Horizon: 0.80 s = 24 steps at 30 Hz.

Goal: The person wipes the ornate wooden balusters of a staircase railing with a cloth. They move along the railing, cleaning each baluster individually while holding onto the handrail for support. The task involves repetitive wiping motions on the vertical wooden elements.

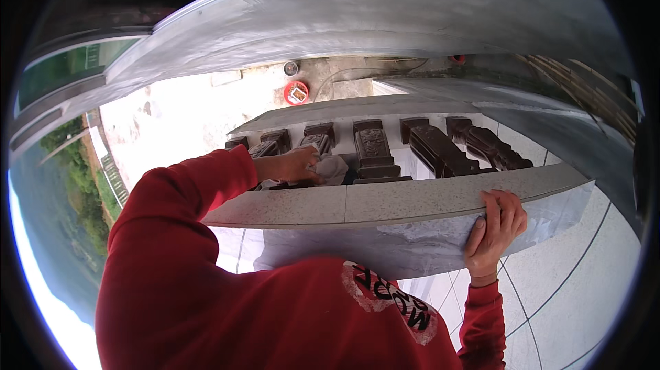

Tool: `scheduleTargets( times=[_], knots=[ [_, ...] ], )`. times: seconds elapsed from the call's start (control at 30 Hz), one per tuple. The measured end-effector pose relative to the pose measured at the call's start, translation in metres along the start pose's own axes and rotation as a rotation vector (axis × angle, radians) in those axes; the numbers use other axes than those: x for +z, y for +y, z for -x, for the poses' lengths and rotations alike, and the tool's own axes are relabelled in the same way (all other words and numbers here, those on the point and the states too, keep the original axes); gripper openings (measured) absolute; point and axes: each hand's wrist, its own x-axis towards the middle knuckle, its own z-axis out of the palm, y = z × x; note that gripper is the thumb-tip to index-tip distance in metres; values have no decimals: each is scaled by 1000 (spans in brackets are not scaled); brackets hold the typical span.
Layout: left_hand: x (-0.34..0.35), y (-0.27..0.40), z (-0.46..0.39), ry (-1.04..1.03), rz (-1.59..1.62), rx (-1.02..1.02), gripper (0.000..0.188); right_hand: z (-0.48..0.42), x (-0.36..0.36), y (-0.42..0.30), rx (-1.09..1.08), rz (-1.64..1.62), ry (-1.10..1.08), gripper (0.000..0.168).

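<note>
A pale, crumpled cloth [330,170] is bunched in my left hand [299,164], which reaches over the stone ledge [299,205] of a balustrade. The cloth is against or just beside one of the dark brown carved balusters [316,138]; exact contact is hidden. To the right, my right hand [497,225] grips the ledge's near edge, fingers bent over the top and thumb against the grey marble-look face [412,244]. Another carved baluster [373,146] stands between my hands, and a plain-faced dark baluster [435,148] is farther right.
Grey wall [386,9] runs across the far side. Well below, a red basin [296,93] with things in it sits on the concrete ground [330,71]. Bamboo-like poles [582,84] lean at the right. Pale floor tiles [562,267] lie on my side of the balustrade.
</note>
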Motion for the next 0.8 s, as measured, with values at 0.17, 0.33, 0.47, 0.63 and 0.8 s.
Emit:
scheduleTargets(
  times=[0.17,0.33,0.47,0.63,0.8],
  knots=[
    [3,6,-52,22,-85,199,46,15,-3,7,50,63,-90,36],
    [52,-111,-173,211,-119,-77,48,22,-10,10,78,91,-191,36],
    [59,-168,-212,456,-62,-314,43,19,-3,14,46,105,-157,37],
    [34,-169,-161,220,200,-366,35,23,-4,19,61,130,-180,38],
    [29,-133,-37,145,468,-191,35,25,-9,20,38,123,-186,39]
  ],
)
